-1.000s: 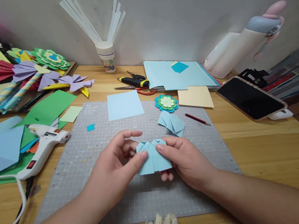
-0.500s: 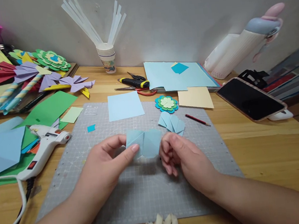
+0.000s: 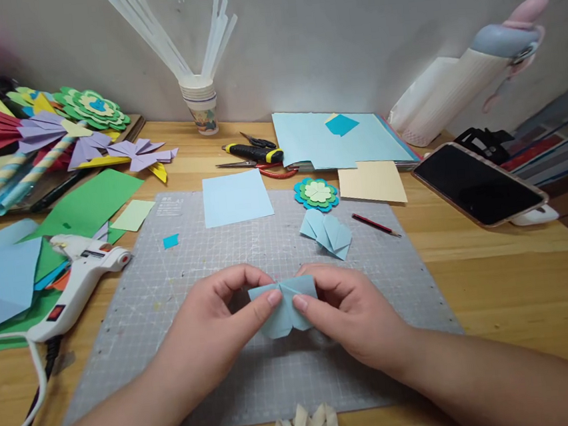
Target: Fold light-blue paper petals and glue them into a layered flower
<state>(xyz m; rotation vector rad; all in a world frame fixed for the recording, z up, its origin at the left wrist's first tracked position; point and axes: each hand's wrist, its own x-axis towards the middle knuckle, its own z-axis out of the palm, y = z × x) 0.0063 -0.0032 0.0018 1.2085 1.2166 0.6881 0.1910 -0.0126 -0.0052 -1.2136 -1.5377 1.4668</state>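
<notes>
Right, both hands were on the folded blue paper (image 3: 286, 306), held just above the grey cutting mat (image 3: 194, 275) at the near middle of the surface (image 3: 497, 286). The left hand (image 3: 214, 320) pinched its left half and the right hand (image 3: 346, 311) its right half, thumbs (image 3: 272, 299) on top and nearly meeting at the centre crease, the other fingers curled underneath. It looked like a centre fold being pressed. To do that well, the two flaps wanted lining up edge to edge before any hard squeeze, with the thumbs running outward from the crease under even pressure, or thin paper like this could skew. Just beyond the right hand lay a second folded blue piece (image 3: 329, 232), a pencil (image 3: 375, 225) beside it; the glue gun (image 3: 82, 279) sat well off to the left.
</notes>
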